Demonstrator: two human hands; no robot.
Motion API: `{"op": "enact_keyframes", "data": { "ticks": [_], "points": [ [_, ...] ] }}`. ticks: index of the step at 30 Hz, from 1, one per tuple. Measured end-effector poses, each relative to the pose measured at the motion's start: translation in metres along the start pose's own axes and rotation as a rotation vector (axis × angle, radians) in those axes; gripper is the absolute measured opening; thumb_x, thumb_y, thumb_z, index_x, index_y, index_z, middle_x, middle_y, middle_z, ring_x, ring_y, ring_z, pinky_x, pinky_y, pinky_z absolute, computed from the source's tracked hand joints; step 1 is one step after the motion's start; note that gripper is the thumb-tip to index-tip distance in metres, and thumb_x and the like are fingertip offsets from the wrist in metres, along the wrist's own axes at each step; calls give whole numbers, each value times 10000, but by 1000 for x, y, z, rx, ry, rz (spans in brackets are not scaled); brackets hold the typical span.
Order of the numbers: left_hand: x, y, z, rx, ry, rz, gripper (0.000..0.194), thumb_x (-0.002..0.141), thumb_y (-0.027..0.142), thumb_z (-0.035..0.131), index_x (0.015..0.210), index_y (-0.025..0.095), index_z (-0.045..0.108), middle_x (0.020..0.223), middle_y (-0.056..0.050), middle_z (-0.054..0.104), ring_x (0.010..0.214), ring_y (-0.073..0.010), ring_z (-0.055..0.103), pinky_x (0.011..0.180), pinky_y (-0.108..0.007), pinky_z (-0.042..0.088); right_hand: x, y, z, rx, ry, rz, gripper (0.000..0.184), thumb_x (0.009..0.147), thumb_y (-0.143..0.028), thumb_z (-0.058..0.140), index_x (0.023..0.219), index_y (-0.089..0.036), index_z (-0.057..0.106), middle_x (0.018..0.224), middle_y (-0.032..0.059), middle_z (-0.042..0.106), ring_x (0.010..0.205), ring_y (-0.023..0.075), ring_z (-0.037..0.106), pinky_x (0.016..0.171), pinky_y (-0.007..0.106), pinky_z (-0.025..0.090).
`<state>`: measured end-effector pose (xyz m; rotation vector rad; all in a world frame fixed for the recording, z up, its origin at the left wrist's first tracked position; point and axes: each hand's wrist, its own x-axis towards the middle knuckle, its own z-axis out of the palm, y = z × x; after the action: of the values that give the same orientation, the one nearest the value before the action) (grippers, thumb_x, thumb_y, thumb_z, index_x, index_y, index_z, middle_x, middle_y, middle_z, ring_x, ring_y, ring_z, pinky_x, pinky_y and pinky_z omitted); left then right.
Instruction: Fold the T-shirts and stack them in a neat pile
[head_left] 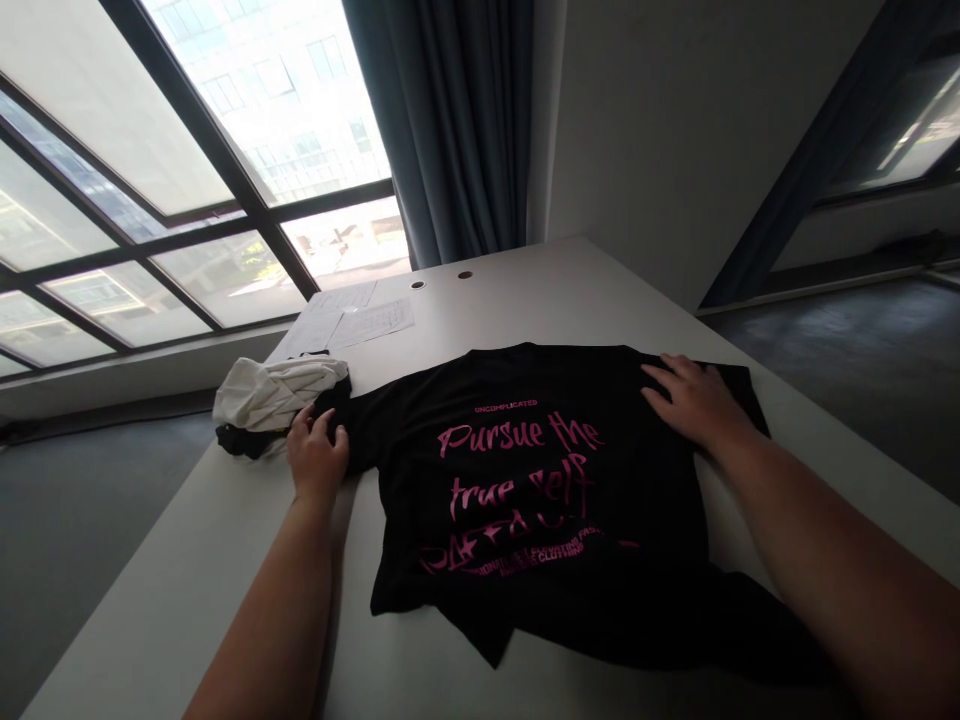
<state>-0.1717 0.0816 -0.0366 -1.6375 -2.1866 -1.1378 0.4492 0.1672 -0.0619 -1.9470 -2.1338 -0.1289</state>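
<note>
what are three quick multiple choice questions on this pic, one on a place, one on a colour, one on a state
1. Where does the white cloth lie?
A. on the floor
B. on the table, beside the left hand
C. on the window sill

2. What colour is the print on the black shirt?
A. pink
B. white
C. yellow

3. How does the right hand sit?
A. holding the papers
B. gripping the white cloth
C. spread on the shirt

Answers:
1. B: the cloth sits on the tabletop, just past the left hand.
2. A: the lettering shows pink against the black fabric.
3. C: its fingers lie open on the shirt's far corner.
</note>
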Motion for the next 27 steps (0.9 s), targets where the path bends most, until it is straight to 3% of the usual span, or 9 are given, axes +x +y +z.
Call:
{"op": "enact_keyframes", "data": {
  "ticks": [2,5,7,10,14,20,24,27],
  "points": [
    [-7,23,0,-9,-129,165,373,932,343,599,1259,229,737,1455,-126,611,1359,-382,538,1228,-581,334,0,-16,8,68,-43,-197,562,1028,-480,387,1488,-232,595,1639,136,451,1543,353,349,1242,624,252],
    [-28,64,7,-74,-517,430,420,992,441,557,1370,317,690,1425,-68,657,1353,-324,562,1213,-517,373,-1,-34,21,140,-186,-339,585,1010,-546,419,1518,-298,570,1658,96,433,1544,348,363,1245,616,273],
    [-45,86,16,-69,-757,555,485,1014,502,535,1480,386,600,1552,-24,567,1450,-307,484,1235,-509,342,-1,-38,26,159,-250,-354,619,1002,-577,431,1559,-324,522,1683,80,392,1550,346,353,1255,608,267],
    [-65,103,28,13,-902,590,590,1002,570,550,1573,442,471,1708,14,352,1578,-333,294,1281,-556,229,0,-36,27,173,-263,-352,626,1006,-585,423,1581,-345,488,1701,63,357,1559,340,337,1264,610,249],
    [-67,97,35,45,-871,580,607,1009,554,547,1595,443,431,1735,18,287,1595,-315,263,1291,-536,217,-1,-34,24,170,-273,-351,642,1011,-586,413,1592,-319,475,1707,76,337,1565,334,325,1271,598,244],
    [-43,70,46,106,-575,356,599,1056,498,441,1626,317,410,1733,-77,290,1600,-322,247,1279,-535,231,-1,-37,25,162,-272,-351,646,1013,-582,410,1591,-301,478,1707,92,332,1563,343,328,1267,609,246],
    [-30,60,58,172,-615,252,583,1060,501,393,1586,264,475,1670,-125,412,1540,-346,370,1240,-540,302,0,-35,28,154,-264,-360,651,1012,-583,411,1584,-283,491,1696,112,349,1558,351,337,1261,614,261],
    [-16,69,69,256,-589,176,646,1038,587,377,1575,246,491,1650,-165,429,1484,-409,425,1174,-599,361,1,-34,29,154,-252,-359,649,1010,-591,414,1579,-288,496,1693,107,361,1553,345,350,1261,607,268]
  ]
}}
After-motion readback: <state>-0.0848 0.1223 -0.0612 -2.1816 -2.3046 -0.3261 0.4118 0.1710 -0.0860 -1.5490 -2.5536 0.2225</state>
